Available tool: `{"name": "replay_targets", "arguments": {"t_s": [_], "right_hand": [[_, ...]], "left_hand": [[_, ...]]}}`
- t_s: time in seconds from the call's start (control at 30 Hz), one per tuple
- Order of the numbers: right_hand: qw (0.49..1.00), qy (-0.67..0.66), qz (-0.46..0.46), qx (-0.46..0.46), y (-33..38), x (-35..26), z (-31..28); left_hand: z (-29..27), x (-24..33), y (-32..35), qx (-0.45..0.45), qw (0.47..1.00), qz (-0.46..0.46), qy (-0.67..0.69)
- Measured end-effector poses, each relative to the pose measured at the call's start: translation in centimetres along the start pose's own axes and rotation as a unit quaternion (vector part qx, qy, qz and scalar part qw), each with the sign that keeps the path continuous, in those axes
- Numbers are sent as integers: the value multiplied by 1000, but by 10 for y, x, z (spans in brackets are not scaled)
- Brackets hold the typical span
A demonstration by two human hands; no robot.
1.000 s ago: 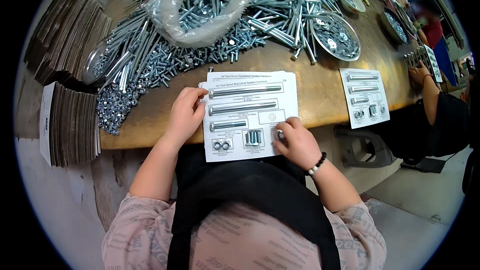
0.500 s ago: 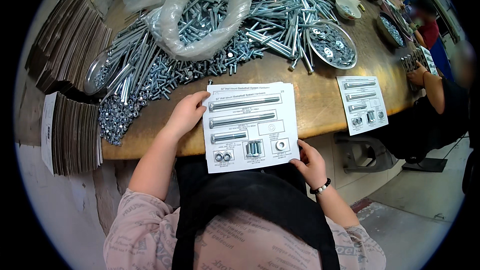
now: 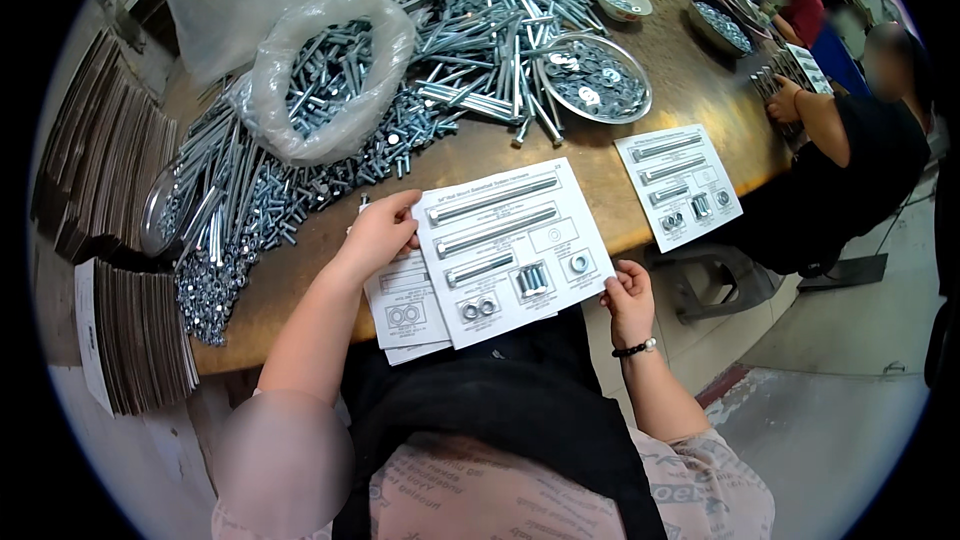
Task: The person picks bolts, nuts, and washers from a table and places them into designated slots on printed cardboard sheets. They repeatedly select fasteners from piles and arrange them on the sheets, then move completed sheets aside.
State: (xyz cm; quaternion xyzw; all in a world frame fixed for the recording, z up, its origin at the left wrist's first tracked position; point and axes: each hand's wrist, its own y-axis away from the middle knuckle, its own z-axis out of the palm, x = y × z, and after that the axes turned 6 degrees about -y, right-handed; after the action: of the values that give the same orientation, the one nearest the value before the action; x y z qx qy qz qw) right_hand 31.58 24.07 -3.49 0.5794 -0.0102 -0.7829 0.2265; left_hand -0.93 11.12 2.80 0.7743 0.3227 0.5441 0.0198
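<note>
A white printed card (image 3: pixel 505 240) carrying long bolts, short bolts, nuts and a washer is held tilted above the table's front edge. My left hand (image 3: pixel 385 232) is closed at its upper left edge, fingers curled by the corner. With thumb and fingers, my right hand (image 3: pixel 628 297) pinches its lower right corner. Partly covered beneath it lie more printed sheets (image 3: pixel 402 315), whose visible part shows outlined nut shapes without hardware. A second card (image 3: pixel 680 185) with the same hardware lies to the right, overhanging the table edge.
Loose bolts (image 3: pixel 490 50) are heaped across the table (image 3: pixel 470 155), with an open plastic bag (image 3: pixel 390 50) of bolts among them. A metal dish (image 3: pixel 600 85) holds washers; nuts (image 3: pixel 205 290) lie at left. Cardboard stacks (image 3: pixel 140 360) stand further left. A co-worker's hand (image 3: pixel 785 100) touches bolts at right.
The held card has shifted right and tilted, its right side higher, separating from the sheets beneath, which now show at its lower left. The whole view has turned slightly to the right.
</note>
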Motion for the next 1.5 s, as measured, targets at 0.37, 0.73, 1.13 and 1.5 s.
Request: {"name": "replay_targets", "arguments": {"t_s": [0.37,0.73,1.13,1.5], "right_hand": [[980,-175,67,67,9,17,21],[971,-217,31,97,-8,12,20],[960,-243,-56,130,-55,-1,-16],[950,-201,-111,211,-121,-30,-77]], "left_hand": [[41,35,-40,-47,999,0,-14],[55,51,-51,-69,997,16,-22],[38,11,-2,30,978,198,-51],[15,-27,65,113,927,282,-221]]}}
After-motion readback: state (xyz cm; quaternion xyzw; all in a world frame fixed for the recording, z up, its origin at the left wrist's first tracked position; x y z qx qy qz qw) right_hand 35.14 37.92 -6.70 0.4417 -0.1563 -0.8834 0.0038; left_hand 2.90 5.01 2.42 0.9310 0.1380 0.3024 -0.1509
